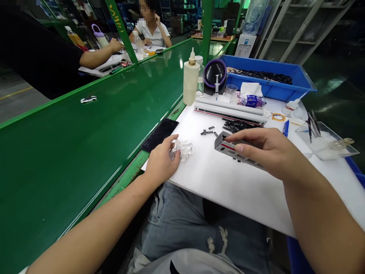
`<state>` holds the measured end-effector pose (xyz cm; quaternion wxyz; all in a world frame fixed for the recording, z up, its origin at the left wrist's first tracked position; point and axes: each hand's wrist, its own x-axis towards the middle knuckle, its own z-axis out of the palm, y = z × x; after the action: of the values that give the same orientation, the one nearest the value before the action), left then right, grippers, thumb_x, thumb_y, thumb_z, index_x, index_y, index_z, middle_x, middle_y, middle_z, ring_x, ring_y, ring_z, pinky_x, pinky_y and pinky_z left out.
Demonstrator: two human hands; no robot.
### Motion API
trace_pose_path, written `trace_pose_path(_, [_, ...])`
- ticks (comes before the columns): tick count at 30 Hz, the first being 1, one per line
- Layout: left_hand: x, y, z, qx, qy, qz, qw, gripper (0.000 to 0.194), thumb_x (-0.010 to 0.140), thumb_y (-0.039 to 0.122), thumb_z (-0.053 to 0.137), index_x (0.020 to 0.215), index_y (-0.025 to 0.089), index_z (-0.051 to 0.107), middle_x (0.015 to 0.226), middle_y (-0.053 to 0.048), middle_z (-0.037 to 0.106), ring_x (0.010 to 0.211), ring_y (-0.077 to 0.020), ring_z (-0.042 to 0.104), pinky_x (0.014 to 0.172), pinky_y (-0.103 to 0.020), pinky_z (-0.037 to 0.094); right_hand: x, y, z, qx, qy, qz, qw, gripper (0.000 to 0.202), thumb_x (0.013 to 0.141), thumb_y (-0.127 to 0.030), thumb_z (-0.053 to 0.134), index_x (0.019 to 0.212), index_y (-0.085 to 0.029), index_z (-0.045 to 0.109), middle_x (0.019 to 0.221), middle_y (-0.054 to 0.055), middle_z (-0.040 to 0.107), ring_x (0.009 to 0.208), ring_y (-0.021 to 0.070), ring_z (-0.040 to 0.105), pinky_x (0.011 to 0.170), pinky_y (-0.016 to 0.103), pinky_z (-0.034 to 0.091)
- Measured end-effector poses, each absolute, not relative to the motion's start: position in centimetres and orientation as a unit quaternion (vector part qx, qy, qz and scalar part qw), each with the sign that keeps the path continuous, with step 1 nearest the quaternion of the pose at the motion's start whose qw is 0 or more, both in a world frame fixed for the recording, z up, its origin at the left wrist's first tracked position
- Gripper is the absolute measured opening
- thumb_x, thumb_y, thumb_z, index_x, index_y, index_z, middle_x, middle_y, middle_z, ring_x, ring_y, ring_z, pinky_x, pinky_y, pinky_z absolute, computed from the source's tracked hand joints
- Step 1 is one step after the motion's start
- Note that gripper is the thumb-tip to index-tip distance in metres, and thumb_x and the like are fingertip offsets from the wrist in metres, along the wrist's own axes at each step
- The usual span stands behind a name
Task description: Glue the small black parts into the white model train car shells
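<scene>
My left hand (163, 160) is at the table's left edge, with its fingers and thumb curled around a crumpled white tissue (185, 149). My right hand (265, 150) grips a grey model train car (228, 149) with a red stripe and window openings along its side. The fingers cover part of the car's top and far end. Just beyond it lie a pile of small black plastic pieces (238, 125) and several loose ones (209, 132). Farther back rest long white model train bodies (228, 112) with a red line and a dark window band.
A black phone (160, 135) lies left, beside the green conveyor (85, 152). Behind stand a glue bottle (191, 82), a syringe (217, 87), a tissue pack (251, 99) and a blue bin (282, 89) of dark pieces. Tweezers (310, 127) and a clear tray (327, 142) are right. Two people sit across.
</scene>
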<state>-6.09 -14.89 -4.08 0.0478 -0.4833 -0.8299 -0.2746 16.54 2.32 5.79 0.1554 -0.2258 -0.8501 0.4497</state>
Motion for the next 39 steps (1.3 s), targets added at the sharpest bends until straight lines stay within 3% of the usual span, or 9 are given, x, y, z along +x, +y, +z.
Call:
trace_pose_path(3, [-6.2, -14.9, -4.2, -0.489, -0.828, -0.269, 0.051, 0.05, 0.084, 0.028, 0.055, 0.132, 0.019, 0.049, 0.101, -0.007, 0.071, 0.094, -0.0251, 0.069, 0.083, -0.035, 0.053, 16.6, 2.2, 7.5, -0.259, -0.797, 0.514, 0.182, 0.028, 0.085, -0.041, 0.068, 0.105, -0.023, 0.074, 0.087, 0.004, 0.076, 0.072, 0.021, 0.07, 0.059, 0.028, 0.054])
trace_pose_path(7, [-6.6, -14.9, -4.4, -0.497, -0.825, -0.263, 0.058, 0.049, 0.085, 0.028, 0.054, 0.132, 0.018, 0.049, 0.099, -0.008, 0.071, 0.091, -0.0252, 0.069, 0.082, -0.036, 0.053, 16.6, 1.3, 9.6, -0.277, -0.678, 0.645, 0.216, 0.03, 0.082, -0.042, 0.071, 0.104, -0.022, 0.074, 0.093, 0.006, 0.076, 0.08, 0.0247, 0.073, 0.07, 0.033, 0.06])
trace_pose_path(14, [-6.9, -15.1, -4.5, -0.509, -0.817, -0.263, 0.067, 0.046, 0.086, 0.028, 0.051, 0.13, 0.016, 0.05, 0.098, -0.009, 0.07, 0.091, -0.0251, 0.068, 0.082, -0.036, 0.054, 17.4, -2.5, 10.0, -0.271, -0.525, 0.785, 0.186, 0.03, 0.084, -0.041, 0.069, 0.101, -0.018, 0.074, 0.094, 0.01, 0.077, 0.085, 0.0235, 0.074, 0.073, 0.028, 0.061])
trace_pose_path(18, [-6.9, -15.1, -4.4, -0.514, -0.813, -0.263, 0.069, 0.047, 0.086, 0.028, 0.051, 0.13, 0.014, 0.051, 0.098, -0.01, 0.07, 0.091, -0.0251, 0.068, 0.084, -0.036, 0.054, 18.0, -4.1, 10.1, -0.273, -0.497, 0.805, 0.174, 0.029, 0.084, -0.043, 0.07, 0.101, -0.02, 0.074, 0.093, 0.009, 0.077, 0.082, 0.0219, 0.075, 0.071, 0.027, 0.061])
trace_pose_path(24, [-6.8, -15.1, -4.4, -0.52, -0.809, -0.264, 0.069, 0.047, 0.086, 0.027, 0.05, 0.13, 0.013, 0.051, 0.097, -0.011, 0.071, 0.091, -0.0262, 0.068, 0.083, -0.038, 0.054, 18.6, -4.7, 9.5, -0.303, -0.506, 0.792, 0.158, 0.035, 0.084, -0.045, 0.07, 0.109, -0.022, 0.071, 0.107, 0.011, 0.075, 0.088, 0.0241, 0.074, 0.076, 0.033, 0.06])
trace_pose_path(39, [-6.7, -15.1, -4.2, -0.514, -0.816, -0.26, 0.058, 0.047, 0.086, 0.027, 0.05, 0.131, 0.014, 0.05, 0.099, -0.011, 0.07, 0.093, -0.0254, 0.067, 0.086, -0.038, 0.053, 19.2, -5.3, 9.1, -0.295, -0.475, 0.818, 0.135, 0.034, 0.086, -0.043, 0.068, 0.112, -0.02, 0.069, 0.107, 0.011, 0.074, 0.094, 0.0251, 0.073, 0.078, 0.034, 0.059])
